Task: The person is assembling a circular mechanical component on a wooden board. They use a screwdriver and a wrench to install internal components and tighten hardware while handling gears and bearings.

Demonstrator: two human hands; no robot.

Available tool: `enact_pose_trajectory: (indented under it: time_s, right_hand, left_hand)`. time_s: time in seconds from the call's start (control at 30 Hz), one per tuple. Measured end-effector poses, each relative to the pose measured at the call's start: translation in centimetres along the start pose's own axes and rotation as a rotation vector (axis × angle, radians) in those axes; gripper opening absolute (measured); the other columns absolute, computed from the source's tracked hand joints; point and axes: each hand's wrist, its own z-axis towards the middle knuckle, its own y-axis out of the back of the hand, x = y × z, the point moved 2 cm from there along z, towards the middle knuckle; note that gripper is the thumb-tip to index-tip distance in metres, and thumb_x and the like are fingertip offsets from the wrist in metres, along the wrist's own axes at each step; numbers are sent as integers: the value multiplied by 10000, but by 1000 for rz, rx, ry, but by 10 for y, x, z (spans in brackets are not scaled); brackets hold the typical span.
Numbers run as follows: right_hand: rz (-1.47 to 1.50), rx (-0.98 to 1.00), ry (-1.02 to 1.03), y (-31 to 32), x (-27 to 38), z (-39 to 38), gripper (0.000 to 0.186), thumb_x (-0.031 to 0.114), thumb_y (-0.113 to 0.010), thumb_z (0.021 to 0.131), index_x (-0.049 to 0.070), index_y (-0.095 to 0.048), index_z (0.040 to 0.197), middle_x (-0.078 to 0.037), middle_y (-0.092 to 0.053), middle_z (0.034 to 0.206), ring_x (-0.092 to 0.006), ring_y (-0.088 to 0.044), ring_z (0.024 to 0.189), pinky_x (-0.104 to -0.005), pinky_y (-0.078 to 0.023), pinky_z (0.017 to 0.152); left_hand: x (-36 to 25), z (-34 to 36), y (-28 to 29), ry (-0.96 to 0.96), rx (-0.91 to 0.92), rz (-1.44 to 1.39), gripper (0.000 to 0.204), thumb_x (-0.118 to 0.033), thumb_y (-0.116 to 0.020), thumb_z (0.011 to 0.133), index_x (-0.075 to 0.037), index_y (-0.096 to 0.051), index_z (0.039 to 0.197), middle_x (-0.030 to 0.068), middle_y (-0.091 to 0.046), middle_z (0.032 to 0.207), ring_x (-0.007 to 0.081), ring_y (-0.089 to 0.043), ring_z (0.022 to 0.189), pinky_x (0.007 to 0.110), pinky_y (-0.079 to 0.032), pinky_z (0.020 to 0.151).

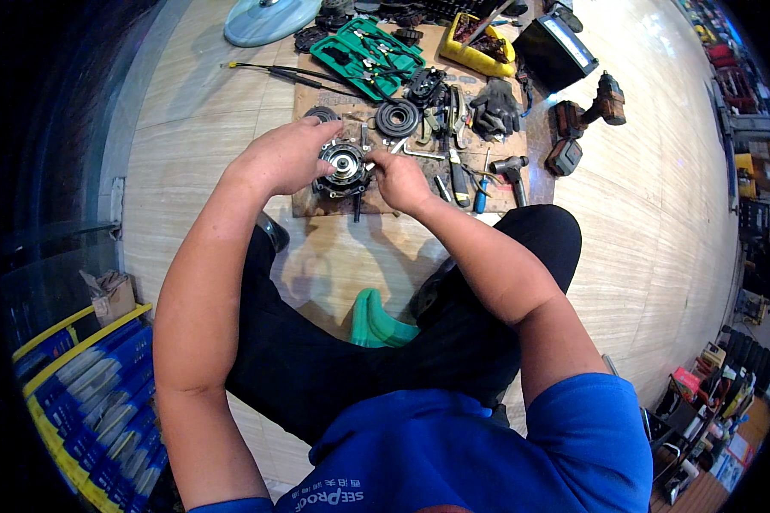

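Observation:
A round dark metal housing point(344, 164) with a shiny ringed hub sits on a sheet of cardboard point(308, 203) in front of me. My left hand point(289, 158) grips its left side, thumb low and fingers over the far rim. At the housing's right edge, my right hand point(400, 181) is closed, its fingertips pinched around something I cannot make out. A bright metal piece shows just beyond those fingers. A black grooved pulley point(397, 118) lies farther back, and an L-shaped hex key point(425, 155) rests right of my right hand.
Right on the cardboard lie a hammer point(512, 168), a blue-handled tool point(481, 197) and a dark glove point(496, 107). Behind are an open green tool case point(323, 55), a yellow tray point(455, 58) and a black battery point(558, 51). A cordless driver point(606, 98) stands farther right.

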Motion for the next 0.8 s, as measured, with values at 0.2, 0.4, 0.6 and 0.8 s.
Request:
enact_pose_trajectory:
  time_s: [0.2,0.4,0.6,0.8]
  right_hand:
    - [-54,21,92,-5,-9,1,226,142,-665,879,83,-695,1095,-215,-705,986,-409,-668,950,-484,-533,839]
    - [-29,92,27,6,9,-2,342,317,-707,875,48,-669,1083,-245,-690,1021,-416,-662,974,-499,-522,864]
    - [23,28,-19,6,11,-2,339,290,-661,883,30,-649,1101,-286,-676,1016,-442,-655,973,-520,-513,873]
    - [104,-30,-22,-1,2,-2,383,155,-597,879,-13,-602,1223,-308,-667,1040,-476,-644,989,-530,-510,882]
  left_hand:
    - [-3,1,4,6,33,6,682,-225,-743,869,-95,-450,1470,212,-506,1439,371,-522,1300,422,-446,1080]
    - [3,-1,-3,5,-15,16,651,-216,-738,865,-118,-477,1453,194,-523,1426,349,-549,1276,414,-469,1051]
    - [3,0,-3,-15,-20,8,698,-217,-758,851,-83,-455,1465,198,-545,1391,384,-562,1237,432,-471,1037]
    - [9,1,-7,-38,-34,0,663,-217,-752,853,-96,-477,1444,194,-561,1371,370,-569,1234,437,-485,1016]
